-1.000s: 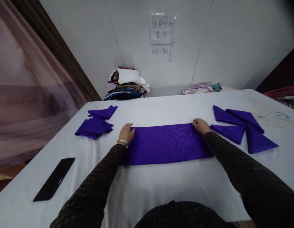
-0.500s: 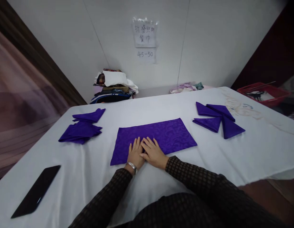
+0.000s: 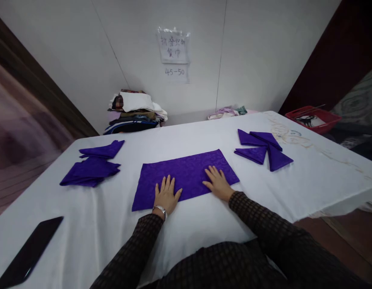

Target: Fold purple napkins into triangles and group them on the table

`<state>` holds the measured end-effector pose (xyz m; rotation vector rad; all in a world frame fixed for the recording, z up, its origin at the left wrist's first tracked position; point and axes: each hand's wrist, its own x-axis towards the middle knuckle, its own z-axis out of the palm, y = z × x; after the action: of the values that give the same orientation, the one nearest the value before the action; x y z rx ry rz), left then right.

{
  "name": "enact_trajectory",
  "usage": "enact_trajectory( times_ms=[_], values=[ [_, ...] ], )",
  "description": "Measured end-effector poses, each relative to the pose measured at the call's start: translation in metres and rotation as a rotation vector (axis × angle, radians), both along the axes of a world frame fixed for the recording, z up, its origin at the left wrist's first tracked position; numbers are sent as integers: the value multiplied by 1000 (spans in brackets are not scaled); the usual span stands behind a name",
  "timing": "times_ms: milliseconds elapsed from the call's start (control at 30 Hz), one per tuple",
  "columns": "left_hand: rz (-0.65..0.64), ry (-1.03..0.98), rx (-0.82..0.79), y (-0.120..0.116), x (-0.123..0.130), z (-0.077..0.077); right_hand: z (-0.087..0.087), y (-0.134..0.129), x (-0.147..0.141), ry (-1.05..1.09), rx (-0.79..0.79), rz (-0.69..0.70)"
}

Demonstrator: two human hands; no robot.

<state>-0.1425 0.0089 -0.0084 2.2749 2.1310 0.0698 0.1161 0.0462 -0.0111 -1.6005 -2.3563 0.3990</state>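
Note:
A purple patterned cloth napkin (image 3: 188,172), folded into a long rectangle, lies flat on the white tablecloth in front of me. My left hand (image 3: 167,195) rests palm down on its near left part, fingers spread, with a silver watch or bracelet at the wrist. Toward the napkin's right end, my right hand (image 3: 217,182) presses flat with its fingers apart. Several purple napkins folded into triangles (image 3: 261,146) lie in a pinwheel to the right. On the left sit more purple napkins (image 3: 91,170), loosely folded and stacked.
A dark phone-like slab (image 3: 31,253) lies at the table's near left. Behind the far edge stand a pile of folded clothes (image 3: 134,114) and some pinkish cloth (image 3: 223,113). A red basket (image 3: 322,126) is beyond the right side. Handwritten paper signs (image 3: 174,52) hang on the wall.
My hands, side by side at the napkin's middle before, have slid apart; the right one has moved right along the cloth. The camera view has shifted slightly.

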Motion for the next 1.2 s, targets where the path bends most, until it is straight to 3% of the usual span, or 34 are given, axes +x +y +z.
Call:
enact_trajectory(
  times_ms=[100,167,300,433,500,600,700,800,867,967,1100,1200],
  values=[
    [4,21,-11,-1,2,2,-5,7,47,-87,12,-135],
    [8,25,-19,-1,2,2,-8,8,64,-137,25,-150],
    [18,1,-45,2,-2,4,-10,7,67,-222,59,-115],
    [88,-86,-82,2,8,18,-12,4,62,-279,91,-115],
    [69,-130,-27,3,29,27,-14,4,64,-304,107,-108],
    [-118,-212,64,9,78,33,-18,6,67,-339,126,-91],
    [-166,-233,99,18,124,27,-23,7,70,-365,137,-75],
    [-142,-231,109,23,138,14,-25,6,72,-383,142,-70],
    [-98,-225,95,22,129,6,-24,6,72,-394,143,-70],
    [-4,-202,77,15,94,0,-22,5,72,-404,131,-70],
    [157,-174,58,-3,25,1,-21,4,72,-407,120,-85],
    [358,-112,4,-18,-32,5,-21,4,73,-408,126,-67]
  ],
)
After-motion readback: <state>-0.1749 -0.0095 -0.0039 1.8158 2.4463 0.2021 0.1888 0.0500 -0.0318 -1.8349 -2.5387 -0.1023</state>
